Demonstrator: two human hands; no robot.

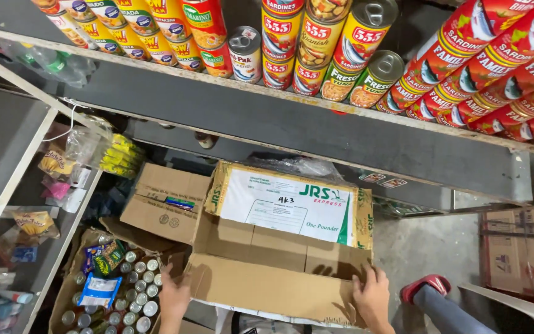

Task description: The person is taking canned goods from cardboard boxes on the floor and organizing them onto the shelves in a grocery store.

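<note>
Down at the lower left, an open carton of small cans [132, 295] sits on the floor, snack packets lying on top. Just beside it, the left hand [174, 299] grips the near-left corner of an open cardboard box [279, 272], fingers curled over the edge. Farther right, the right hand [372, 297] clasps the box's near-right corner. Tall cans [316, 46] line the shelf [292, 124] above.

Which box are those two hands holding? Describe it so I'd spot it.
Below the long shelf of cans, on the floor, sits an open brown cardboard box. The left hand and right hand grip its near corners. Unlike neighbouring boxes, a white courier pouch rests across its back flap.
</note>
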